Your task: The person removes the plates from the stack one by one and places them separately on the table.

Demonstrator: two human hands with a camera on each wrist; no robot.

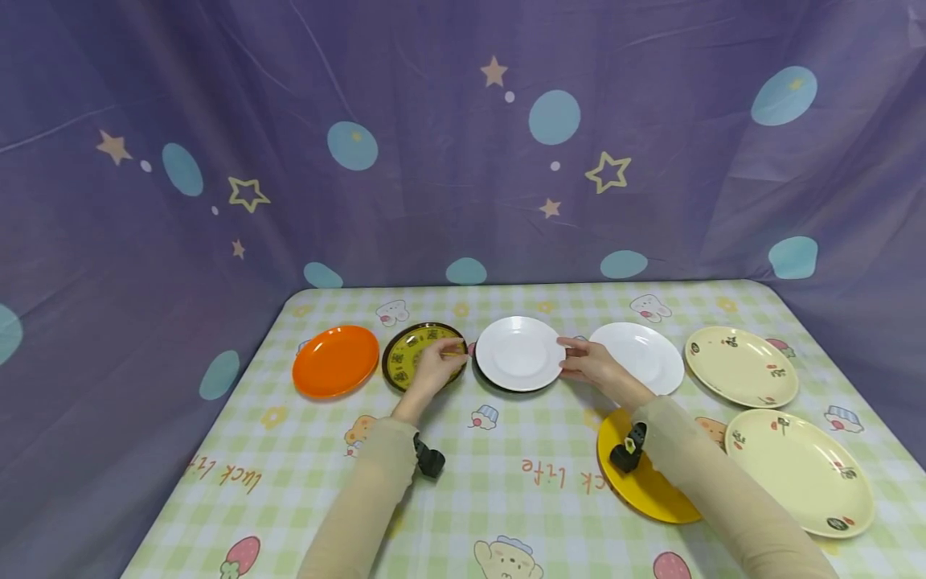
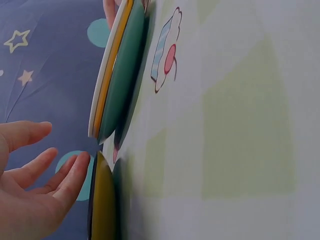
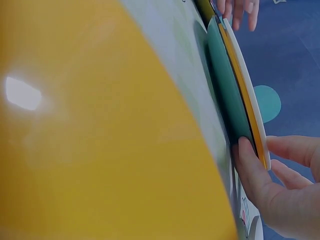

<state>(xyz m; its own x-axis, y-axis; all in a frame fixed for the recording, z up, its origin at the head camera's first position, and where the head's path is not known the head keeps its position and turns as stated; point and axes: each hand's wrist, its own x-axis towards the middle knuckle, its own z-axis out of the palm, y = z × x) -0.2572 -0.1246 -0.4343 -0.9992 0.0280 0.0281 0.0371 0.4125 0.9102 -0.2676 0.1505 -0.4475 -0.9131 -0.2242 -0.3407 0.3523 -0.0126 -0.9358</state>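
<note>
A stack of round plates lies at the middle back of the table, a white plate [image 1: 519, 352] on top. From the side, the right wrist view shows an orange-yellow plate [image 3: 243, 90] under it and a green plate [image 3: 225, 80] lowest. My right hand [image 1: 599, 371] pinches the stack's right rim, thumb on the green underside and fingers at the white top edge. Over a dark-rimmed yellow plate with black patterns [image 1: 412, 346] hovers my left hand [image 1: 436, 367], its fingers spread and loosely bent, holding nothing, just left of the stack.
An orange plate [image 1: 335, 362] lies at far left. To the right are another white plate [image 1: 644, 354], a cream oval plate [image 1: 741, 366], a second cream plate [image 1: 799, 474] nearer the front, and a large yellow plate [image 1: 651, 490] under the right forearm. A purple curtain [image 1: 434, 201] hangs behind the table.
</note>
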